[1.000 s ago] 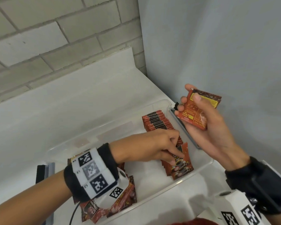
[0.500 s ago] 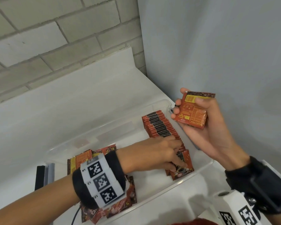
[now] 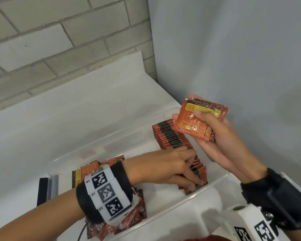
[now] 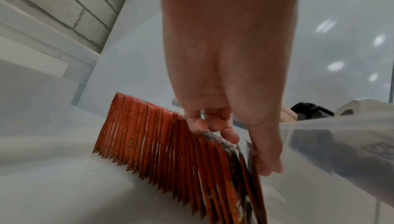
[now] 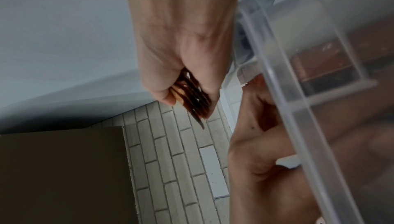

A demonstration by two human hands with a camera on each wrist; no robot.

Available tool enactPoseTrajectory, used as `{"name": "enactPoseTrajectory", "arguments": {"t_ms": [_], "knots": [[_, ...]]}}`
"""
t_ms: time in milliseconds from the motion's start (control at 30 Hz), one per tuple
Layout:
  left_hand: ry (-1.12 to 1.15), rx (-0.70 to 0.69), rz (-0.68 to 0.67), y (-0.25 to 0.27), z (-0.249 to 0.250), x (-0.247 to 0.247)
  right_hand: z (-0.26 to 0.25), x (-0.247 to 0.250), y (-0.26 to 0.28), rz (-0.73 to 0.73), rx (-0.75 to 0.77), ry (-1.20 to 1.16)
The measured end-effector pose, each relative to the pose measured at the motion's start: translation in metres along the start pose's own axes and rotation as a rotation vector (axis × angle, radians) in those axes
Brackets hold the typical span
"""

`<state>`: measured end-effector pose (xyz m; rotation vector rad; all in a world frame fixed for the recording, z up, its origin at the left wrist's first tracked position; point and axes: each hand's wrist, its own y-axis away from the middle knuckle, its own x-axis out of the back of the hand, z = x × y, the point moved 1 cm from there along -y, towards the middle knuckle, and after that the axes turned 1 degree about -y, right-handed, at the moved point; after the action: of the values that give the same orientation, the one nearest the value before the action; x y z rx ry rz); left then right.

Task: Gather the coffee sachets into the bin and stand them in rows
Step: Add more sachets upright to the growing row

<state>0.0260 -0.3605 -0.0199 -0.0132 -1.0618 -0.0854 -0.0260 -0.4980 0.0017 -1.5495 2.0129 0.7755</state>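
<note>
- My L hand is inside the clear bin, fingers pinching the near-end sachet of the standing row.
- R hand is above the bin's right end, thumb and fingers clamping a small sachet stack.
- Loose sachets lie at the bin's left end.

Behind your work area you have a pale brick wall, meeting a smooth grey wall at the corner. A white table runs below, and a black-and-grey block lies on it at left.
</note>
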Motion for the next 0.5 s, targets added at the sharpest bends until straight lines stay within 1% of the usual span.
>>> {"name": "enactPoseTrajectory", "arguments": {"t_ms": [67,133,300,367,433,500], "knots": [[0.1,0.066,0.025,0.002,0.0,0.008,0.001,0.001,-0.002,0.027,0.013,0.03],[0.202,0.151,0.084,0.005,-0.003,0.019,0.0,0.003,-0.003,0.051,0.029,0.046],[0.399,0.362,0.393,0.02,-0.015,0.04,-0.001,0.003,-0.003,0.008,0.048,0.02],[0.449,0.429,0.488,0.024,-0.016,0.043,0.0,0.004,-0.003,-0.01,0.042,0.038],[0.513,0.455,0.561,0.025,-0.014,0.045,0.001,0.005,-0.003,-0.016,0.033,0.056],[0.601,0.437,0.625,0.024,-0.012,0.048,0.001,0.007,-0.003,-0.02,0.021,0.07]]}}
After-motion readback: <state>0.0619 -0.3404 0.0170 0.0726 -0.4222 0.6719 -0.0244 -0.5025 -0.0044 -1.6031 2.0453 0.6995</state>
